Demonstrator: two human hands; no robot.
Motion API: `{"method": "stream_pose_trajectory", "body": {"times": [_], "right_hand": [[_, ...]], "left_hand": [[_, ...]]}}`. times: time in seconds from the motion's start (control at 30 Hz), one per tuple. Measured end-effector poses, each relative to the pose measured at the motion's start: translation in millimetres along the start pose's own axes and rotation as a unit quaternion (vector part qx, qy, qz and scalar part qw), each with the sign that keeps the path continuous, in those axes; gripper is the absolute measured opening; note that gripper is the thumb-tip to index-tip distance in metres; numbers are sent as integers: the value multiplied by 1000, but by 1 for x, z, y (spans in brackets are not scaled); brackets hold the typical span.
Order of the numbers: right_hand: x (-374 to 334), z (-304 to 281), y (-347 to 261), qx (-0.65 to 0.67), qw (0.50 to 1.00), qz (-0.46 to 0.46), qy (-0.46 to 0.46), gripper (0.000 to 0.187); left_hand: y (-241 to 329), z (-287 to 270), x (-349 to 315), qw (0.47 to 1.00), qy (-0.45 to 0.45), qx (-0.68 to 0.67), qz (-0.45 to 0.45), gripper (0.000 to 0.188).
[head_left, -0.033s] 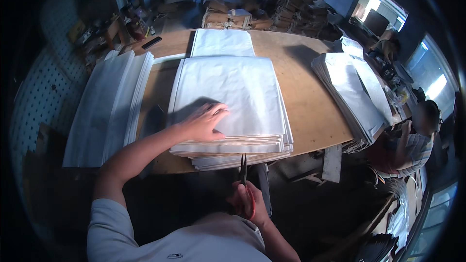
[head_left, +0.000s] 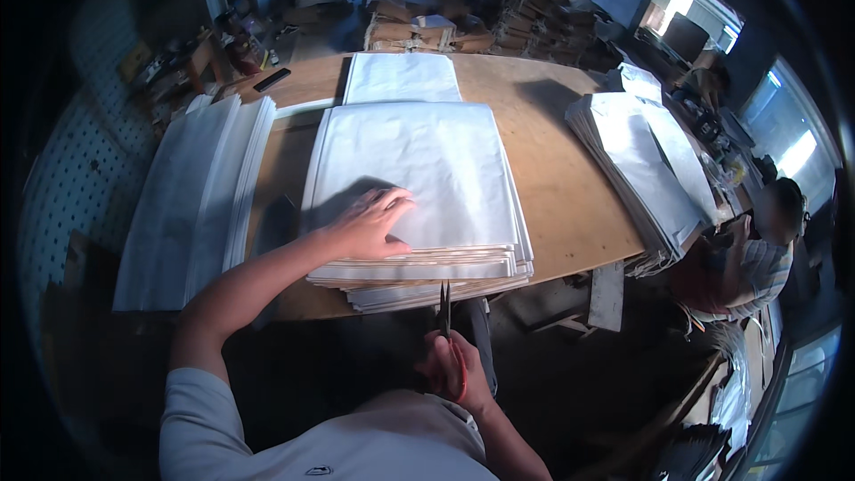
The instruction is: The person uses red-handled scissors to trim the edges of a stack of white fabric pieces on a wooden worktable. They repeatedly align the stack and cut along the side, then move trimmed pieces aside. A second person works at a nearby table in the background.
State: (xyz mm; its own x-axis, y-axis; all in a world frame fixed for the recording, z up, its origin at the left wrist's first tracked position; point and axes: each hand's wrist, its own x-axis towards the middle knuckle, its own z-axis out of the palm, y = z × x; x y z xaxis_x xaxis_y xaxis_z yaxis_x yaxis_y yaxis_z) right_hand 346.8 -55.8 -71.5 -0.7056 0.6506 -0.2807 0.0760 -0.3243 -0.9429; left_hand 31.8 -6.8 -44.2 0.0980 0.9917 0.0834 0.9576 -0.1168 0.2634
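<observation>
A thick stack of large white paper sheets lies at the near edge of the wooden table, its layered front edges showing tan lines. Flat on top of it, near the front, rests my left hand, fingers outstretched and holding nothing. Below the table edge, my right hand grips red-handled scissors with dark blades pointing up toward the stack's front edge. The blades sit slightly apart, and the tips are close to the lowest sheets; whether they touch cannot be told.
The wooden table also carries a white stack at the left, one at the back and a leaning one at the right. A dark flat object lies far left. A seated person is at the right.
The view has shifted very slightly, so the table and stacks appear a little farther left. Both hands and the scissors keep their places.
</observation>
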Motion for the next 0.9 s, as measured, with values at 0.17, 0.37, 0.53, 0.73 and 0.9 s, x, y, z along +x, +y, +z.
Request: {"method": "stream_pose_trajectory", "body": {"times": [0.17, 0.37, 0.53, 0.73, 0.9], "right_hand": [[1, -6, -12, 8, 1000, 17, 8, 60], [-3, -14, -7, 15, 999, -27, 39, 59], [-8, -18, -7, 13, 999, -14, 32, 59], [-19, -20, -9, 13, 999, -31, 28, 56], [-18, -25, 2, 24, 999, -31, 35, 55]], "left_hand": [[10, 10, 0, 999, 46, 28, -3, 76], [11, 15, 1, 998, 54, 20, -19, 74], [7, 28, 2, 993, 98, 40, 53, 61], [18, 18, 5, 987, 105, 48, 108, 57], [47, 15, 12, 993, 114, 39, 2, 67]]}}
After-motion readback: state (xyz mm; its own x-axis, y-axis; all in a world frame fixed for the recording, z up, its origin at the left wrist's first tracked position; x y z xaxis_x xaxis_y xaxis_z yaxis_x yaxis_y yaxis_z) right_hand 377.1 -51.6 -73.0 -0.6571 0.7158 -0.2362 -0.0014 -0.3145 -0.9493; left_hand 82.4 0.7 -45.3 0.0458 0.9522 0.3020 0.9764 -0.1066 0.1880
